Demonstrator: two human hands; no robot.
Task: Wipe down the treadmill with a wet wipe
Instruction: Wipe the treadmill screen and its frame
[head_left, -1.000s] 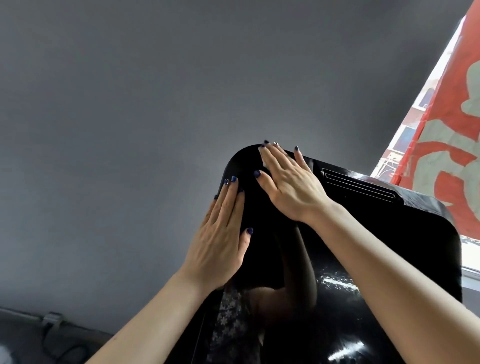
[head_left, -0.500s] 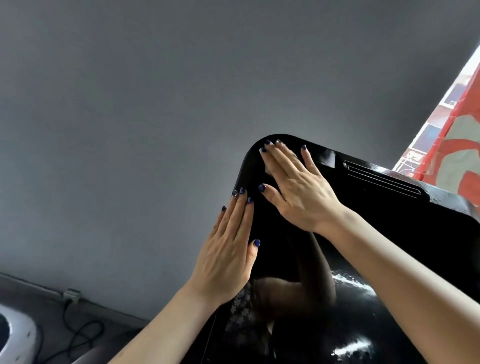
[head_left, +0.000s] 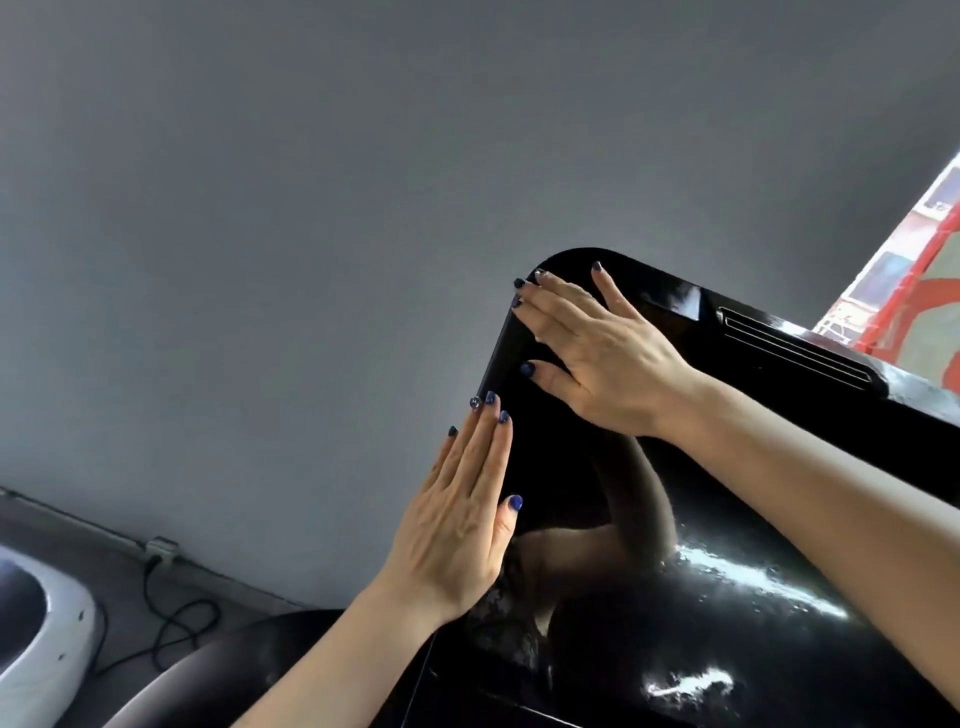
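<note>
We see the left hand (head_left: 457, 525) laid flat along the left edge of the treadmill console (head_left: 649, 597), its fingers straight and pressed close together, the thumb lying alongside, and it grips nothing. The right hand (head_left: 602, 364) rests flat near the console's rounded upper-left corner, fingers straight and a little fanned, the little finger set apart from the others and the thumb stretched out toward the left edge; its fingertips (head_left: 524, 291) reach right up to the corner curve. We cannot tell whether a wet wipe lies under either palm, as none shows. Both hands carry dark blue polished nails. The console is a glossy black panel, smooth and mirror-like, tilted up toward us, with rounded corners; it reflects the forearms and bright streaks of light. A long ribbed vent slot (head_left: 789, 353) runs along its top edge. Behind it stands a matte grey wall (head_left: 363, 182). At lower left we see a rounded white machine housing (head_left: 47, 644), and a black cable (head_left: 176, 623) looping over the floor from a small wall box (head_left: 161, 548). At far right hangs a red and pale banner (head_left: 930, 312).
</note>
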